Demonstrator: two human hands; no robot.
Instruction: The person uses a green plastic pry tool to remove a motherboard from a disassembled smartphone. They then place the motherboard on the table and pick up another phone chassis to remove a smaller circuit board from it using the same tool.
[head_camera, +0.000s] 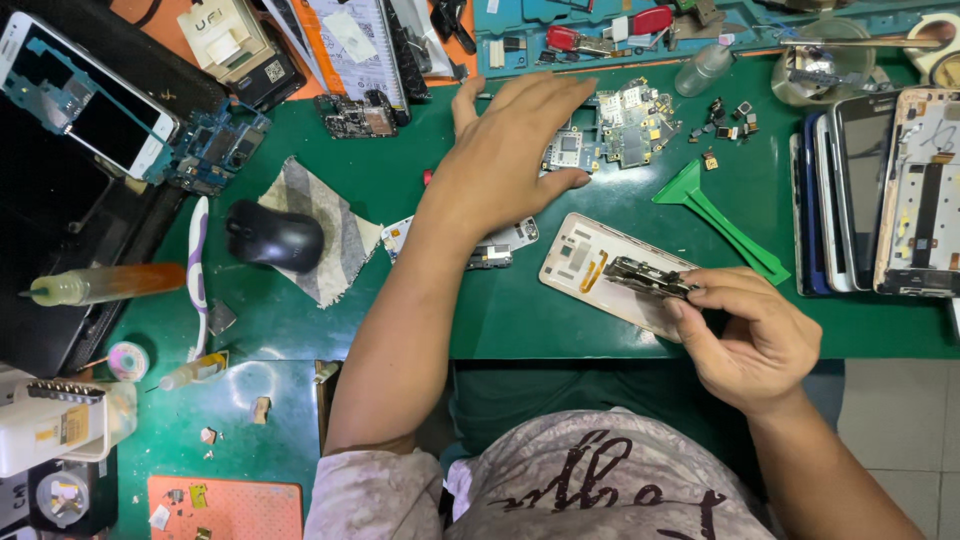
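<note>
My right hand (752, 338) pinches small dark metal phone part (648, 277) between thumb and fingertips, held just above pale phone frame (580, 262) lying on green worktop (500, 310). My left hand (505, 150) spread open, fingers apart, palm down, reaching over circuit boards (625, 125) further back. Green plastic pry tool (725, 220) right of frame. Black mouse (273, 236) on grey cloth (335, 250), well left.

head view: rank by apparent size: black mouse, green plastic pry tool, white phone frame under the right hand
1. white phone frame, partly hidden by the right hand
2. green plastic pry tool
3. black mouse, close to the pry tool, so 2 and 3 are unsure
</note>
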